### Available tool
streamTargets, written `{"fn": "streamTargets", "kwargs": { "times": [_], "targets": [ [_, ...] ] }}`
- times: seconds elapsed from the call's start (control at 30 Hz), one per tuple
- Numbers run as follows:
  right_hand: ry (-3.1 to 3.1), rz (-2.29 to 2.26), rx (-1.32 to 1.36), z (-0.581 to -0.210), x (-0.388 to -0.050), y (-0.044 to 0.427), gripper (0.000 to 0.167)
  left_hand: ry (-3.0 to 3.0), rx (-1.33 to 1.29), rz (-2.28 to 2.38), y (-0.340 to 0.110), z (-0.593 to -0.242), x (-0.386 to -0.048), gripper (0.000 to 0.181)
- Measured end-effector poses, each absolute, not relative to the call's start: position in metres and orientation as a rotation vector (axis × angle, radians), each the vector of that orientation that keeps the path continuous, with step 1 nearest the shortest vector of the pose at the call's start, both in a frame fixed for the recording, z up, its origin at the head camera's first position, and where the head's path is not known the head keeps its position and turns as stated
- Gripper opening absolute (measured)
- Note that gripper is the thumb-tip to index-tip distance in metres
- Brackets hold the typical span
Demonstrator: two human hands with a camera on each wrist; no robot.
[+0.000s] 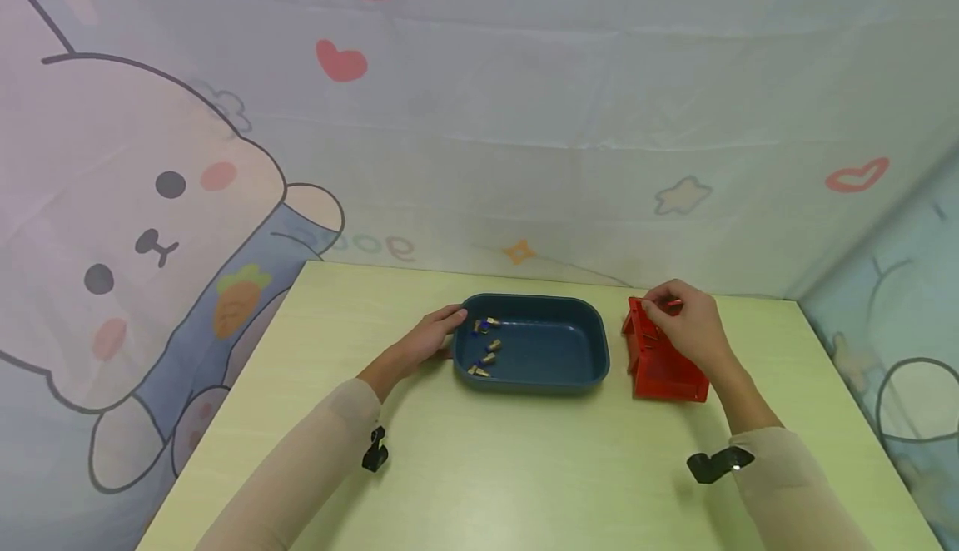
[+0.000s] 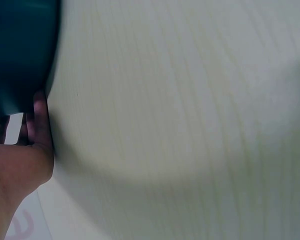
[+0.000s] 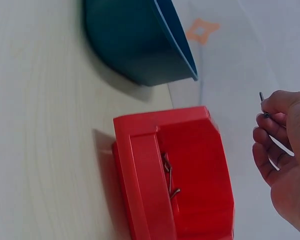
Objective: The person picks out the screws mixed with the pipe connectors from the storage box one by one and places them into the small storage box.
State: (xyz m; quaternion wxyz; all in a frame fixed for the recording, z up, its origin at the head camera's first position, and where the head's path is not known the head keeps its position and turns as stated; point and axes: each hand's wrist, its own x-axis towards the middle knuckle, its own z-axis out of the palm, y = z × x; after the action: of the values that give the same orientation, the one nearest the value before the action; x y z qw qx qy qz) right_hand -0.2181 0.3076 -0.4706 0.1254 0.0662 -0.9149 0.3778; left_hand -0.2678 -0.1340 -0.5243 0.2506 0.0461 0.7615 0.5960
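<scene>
A dark blue rectangular tray (image 1: 550,384) lies on the table, with several small brass-coloured pieces (image 1: 491,344), some with blue parts, at its left end. My left hand (image 1: 425,337) holds the tray's left end, fingers at the rim and outer wall. To the right of the tray stands a red parts bin (image 1: 670,387) with a few thin metal screws (image 3: 171,180) in it. Above the bin, my right hand (image 1: 693,326) pinches a small dark metal screw (image 3: 262,102) between thumb and forefinger; its other fingers are loosely bent.
The pale yellow-green table (image 1: 524,476) extends in front of the tray and bin. Behind its far edge hangs a printed cloth (image 1: 487,160) with hearts and a bear. A black wrist device (image 1: 719,464) sits on the right sleeve, another (image 1: 375,449) on the left.
</scene>
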Motion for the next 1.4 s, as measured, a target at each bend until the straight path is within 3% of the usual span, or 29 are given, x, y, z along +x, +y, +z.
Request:
{"fn": "streamTargets", "kwargs": {
  "times": [1.4],
  "targets": [
    [-2.738, 0.962, 0.121, -0.506, -0.214, 0.337, 0.007, 2.081, 0.146, 1.615, -0.131, -0.525, -0.266, 0.069]
  ]
}}
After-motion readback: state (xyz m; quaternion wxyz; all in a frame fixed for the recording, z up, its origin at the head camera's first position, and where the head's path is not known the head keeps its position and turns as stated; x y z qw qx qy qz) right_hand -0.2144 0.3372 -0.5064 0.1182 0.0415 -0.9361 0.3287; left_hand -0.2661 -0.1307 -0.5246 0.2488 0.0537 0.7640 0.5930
